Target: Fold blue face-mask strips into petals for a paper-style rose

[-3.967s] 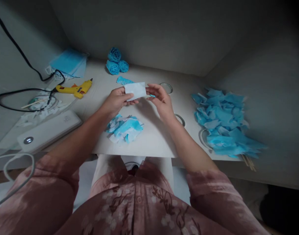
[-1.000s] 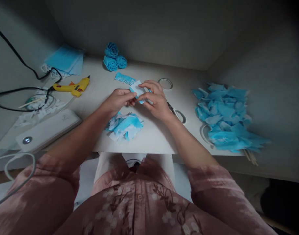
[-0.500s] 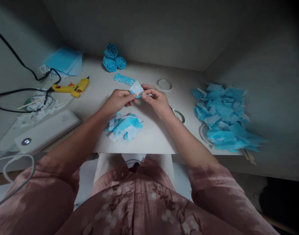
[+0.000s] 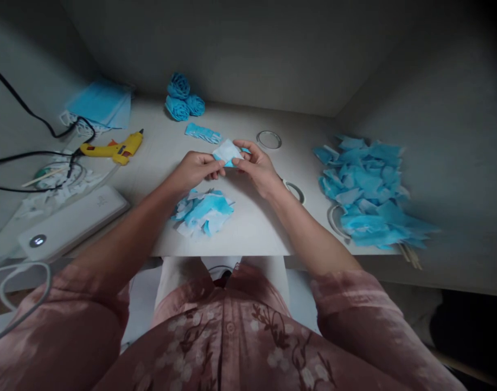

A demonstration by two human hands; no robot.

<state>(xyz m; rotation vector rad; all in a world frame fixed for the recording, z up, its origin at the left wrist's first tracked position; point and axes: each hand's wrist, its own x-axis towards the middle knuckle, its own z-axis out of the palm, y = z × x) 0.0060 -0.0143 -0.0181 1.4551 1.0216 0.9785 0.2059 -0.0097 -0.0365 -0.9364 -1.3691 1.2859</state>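
A small blue and white piece of fabric (image 4: 227,152) is stretched between my two hands above the middle of the table. My left hand (image 4: 199,166) pinches its left side between thumb and fingers. The right side is gripped by my right hand (image 4: 254,163), thumb in front and fingers behind. Just beyond the hands lies a folded blue strip (image 4: 203,133). A loose heap of blue and white pieces (image 4: 205,212) rests nearer the front edge, below my left hand.
Blue fabric roses (image 4: 179,98) and stacked masks (image 4: 101,103) stand at the back. Leftward lie a yellow glue gun (image 4: 120,148), black cables and a white power bank (image 4: 75,221). Tape rings (image 4: 268,139) and a large blue pile (image 4: 366,184) are to the right.
The fabric piece now lies flatter between my fingers, with more of its blue lower edge showing. My right hand's thumb has shifted onto its front. The whole view has moved slightly.
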